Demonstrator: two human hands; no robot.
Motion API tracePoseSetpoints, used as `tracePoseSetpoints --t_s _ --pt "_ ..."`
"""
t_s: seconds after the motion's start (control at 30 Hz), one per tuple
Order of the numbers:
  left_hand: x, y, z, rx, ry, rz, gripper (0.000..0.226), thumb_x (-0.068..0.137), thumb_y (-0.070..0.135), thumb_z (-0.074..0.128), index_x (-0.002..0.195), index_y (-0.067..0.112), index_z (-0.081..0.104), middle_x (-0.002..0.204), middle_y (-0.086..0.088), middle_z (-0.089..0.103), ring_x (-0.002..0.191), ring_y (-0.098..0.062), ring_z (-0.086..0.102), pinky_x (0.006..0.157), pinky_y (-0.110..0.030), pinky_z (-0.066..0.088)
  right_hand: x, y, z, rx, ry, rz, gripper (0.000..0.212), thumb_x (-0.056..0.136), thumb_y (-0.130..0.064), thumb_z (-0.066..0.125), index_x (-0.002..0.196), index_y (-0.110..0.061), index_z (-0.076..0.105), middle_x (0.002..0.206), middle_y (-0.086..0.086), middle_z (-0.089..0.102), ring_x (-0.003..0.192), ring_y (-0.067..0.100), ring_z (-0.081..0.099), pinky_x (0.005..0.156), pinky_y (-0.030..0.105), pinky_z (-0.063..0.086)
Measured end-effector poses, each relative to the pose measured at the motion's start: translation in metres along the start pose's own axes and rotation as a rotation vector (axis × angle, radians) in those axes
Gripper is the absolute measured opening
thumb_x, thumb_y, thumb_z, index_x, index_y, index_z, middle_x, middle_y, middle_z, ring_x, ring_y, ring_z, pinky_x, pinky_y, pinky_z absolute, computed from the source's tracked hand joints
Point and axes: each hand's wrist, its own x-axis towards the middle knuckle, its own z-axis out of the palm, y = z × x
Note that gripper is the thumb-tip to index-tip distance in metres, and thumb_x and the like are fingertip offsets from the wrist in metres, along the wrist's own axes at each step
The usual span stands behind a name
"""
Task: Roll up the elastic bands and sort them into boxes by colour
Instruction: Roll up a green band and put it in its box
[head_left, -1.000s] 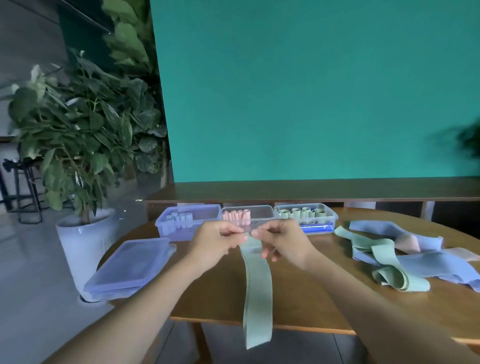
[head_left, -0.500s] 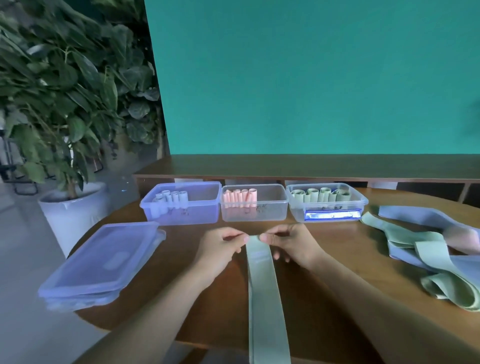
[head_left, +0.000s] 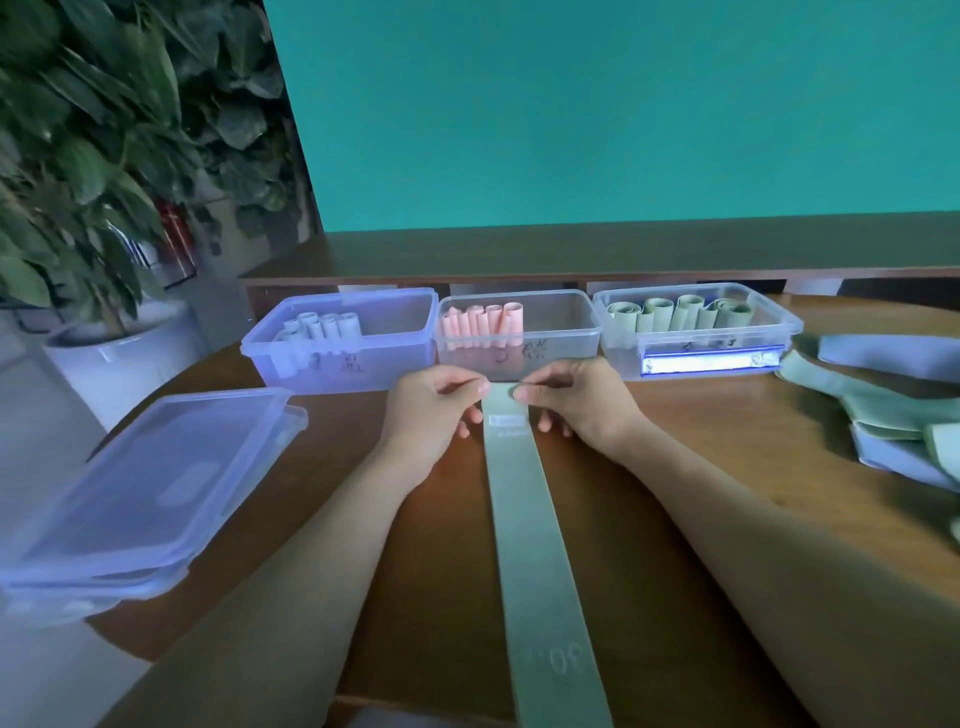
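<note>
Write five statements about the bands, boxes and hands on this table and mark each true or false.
1. Both hands, left and right, pinch the green band. True.
2. The pink rolls sit in the middle box. True.
3. The right box holds blue rolls. False: it holds green rolls.
4. The green band is fully rolled. False: it lies flat across the table.
5. The lids cover the boxes. False: they are stacked at left.

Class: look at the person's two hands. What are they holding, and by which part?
Both hands, left and right, pinch the far end of the green elastic band, one at each corner.
</note>
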Motion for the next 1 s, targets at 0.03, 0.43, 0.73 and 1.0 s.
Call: tracePoseSetpoints --t_s 0.03,0.43,0.73,1.0 --pt "0.004 -0.001 0.001 -0.001 0.011 0.005 0.008 0.093 0.020 0.070 0.090 0.024 0.076 0.068 0.001 0.073 0.062 -0.024 0.065 0.061 -0.026 0.054 0.004 0.001 0.002 -0.022 0.020 0.002 0.011 0.090 -0.028 0.076 0.094 -0.017 0.075 0.056 -0.006 0.067 0.039 0.001 0.051 0.044 0.013 0.040" --pt "0.020 -0.009 0.011 0.028 0.112 -0.021 0.017 0.092 0.024 0.072 0.108 0.020 0.074 0.084 0.008 0.075 0.077 -0.009 0.072 0.082 -0.026 0.060 0.012 0.004 0.011 -0.225 0.141 0.000 0.014 0.093 -0.037 0.072 0.091 -0.022 0.071 0.064 -0.007 0.067 0.047 -0.001 0.057 0.054 0.010 0.041" --pt "-0.034 0.004 -0.004 0.199 0.058 -0.071 0.024 0.090 0.029 0.072 0.113 0.023 0.074 0.111 0.009 0.072 0.100 -0.004 0.064 0.091 -0.020 0.047 -0.052 -0.011 0.007 -0.325 0.043 -0.038 0.036 0.093 -0.038 0.070 0.121 -0.014 0.068 0.106 -0.005 0.063 0.098 0.012 0.060 0.084 0.020 0.042" --pt "-0.112 0.020 -0.026 0.293 -0.108 -0.006 0.040 0.093 0.032 0.069 0.131 0.028 0.063 0.126 0.008 0.067 0.116 -0.003 0.061 0.106 -0.027 0.045 -0.133 -0.022 -0.004 -0.340 -0.077 -0.085 0.039 0.091 -0.049 0.069 0.123 -0.025 0.069 0.125 -0.012 0.067 0.117 0.009 0.059 0.097 0.022 0.040"
